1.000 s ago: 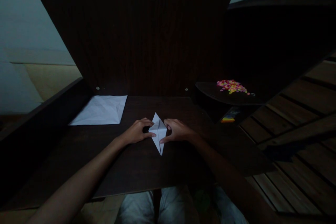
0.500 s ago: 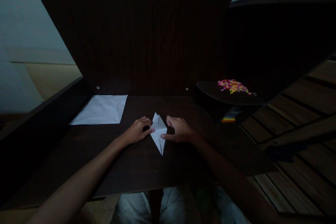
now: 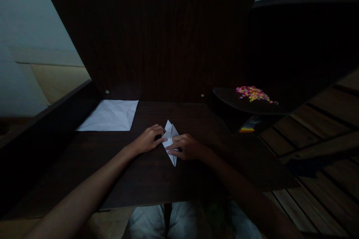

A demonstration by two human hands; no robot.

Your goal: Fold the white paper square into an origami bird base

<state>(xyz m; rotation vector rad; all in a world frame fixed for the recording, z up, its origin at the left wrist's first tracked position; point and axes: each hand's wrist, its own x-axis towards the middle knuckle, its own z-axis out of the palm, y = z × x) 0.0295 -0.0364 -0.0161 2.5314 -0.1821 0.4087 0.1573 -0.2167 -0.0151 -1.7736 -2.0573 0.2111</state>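
A white sheet of paper folded into a narrow kite shape (image 3: pixel 169 133) lies on the dark desk, its lower tip pointing toward me. My left hand (image 3: pixel 151 139) grips its left edge, thumb on top and the other fingers curled beside it. From the right, my right hand (image 3: pixel 188 147) reaches over the folded paper, with thumb and forefinger close together on its lower half. Those fingers cover part of the right flap. Toward the top, the paper splits into two points, one slightly raised.
A flat, creased white paper (image 3: pixel 110 115) rests at the desk's back left. On a rounded dark shelf (image 3: pixel 224 95) to the right sits a heap of small colourful pieces (image 3: pixel 254 93). Below that shelf is a yellow-edged item (image 3: pixel 246 129). A raised side panel (image 3: pixel 50 114) borders the desk's left.
My right hand has moved from the paper's right edge onto its lower half, its fingers now lying across it. My left hand keeps its grip. The view has shifted slightly.
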